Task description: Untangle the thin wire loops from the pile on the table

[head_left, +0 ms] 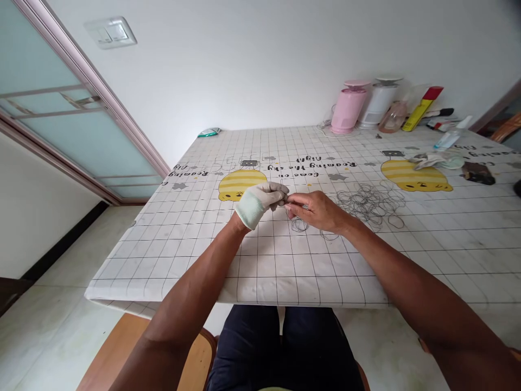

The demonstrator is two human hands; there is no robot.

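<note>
Gridded tablecloth (183,266) | thin loops (368,205) near right hand (316,210) | gloved left hand (264,199) meets it | each grip narrow, contents unclear

Left arm (203,271): bare, reaching forward and inward | Left hand (266,199): gloved, fingers curled | Right arm (399,266): bare, angled in from lower right | Right hand (317,209): bare, fingers pointing leftward | Fingertips (290,198): close together, grip too small to tell | Thighs (250,347): dark-clad, side by side
</note>
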